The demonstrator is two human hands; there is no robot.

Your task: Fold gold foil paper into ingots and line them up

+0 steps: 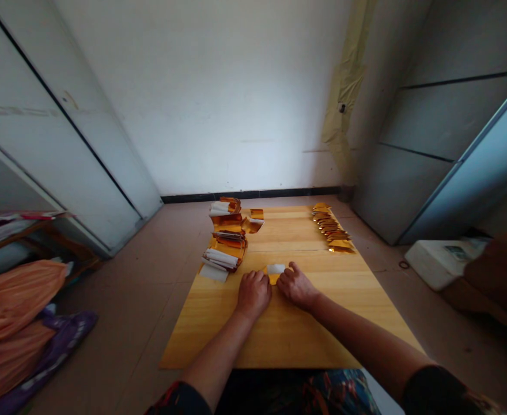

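Observation:
A small gold foil paper (275, 277) with a whitish panel lies on the wooden board between my hands, partly folded. My left hand (254, 294) is closed at its left edge, fingertips pressed down on the paper. My right hand (297, 288) grips the right edge with bent fingers, its index finger raised a little. The fingers cover both ends of the paper. Beyond my left hand lie stacks of gold and white foil sheets (227, 245). A few loose foil sheets (254, 222) rest just right of those stacks. Folded gold pieces (332, 229) stand in an overlapping row at the far right.
The wooden board (305, 340) reaches from my lap toward the white wall (236, 115). Orange bags (15, 305) and a purple bag (70, 334) are on the left. A white box (435, 262) sits on the floor at right, near a grey cabinet (409, 155).

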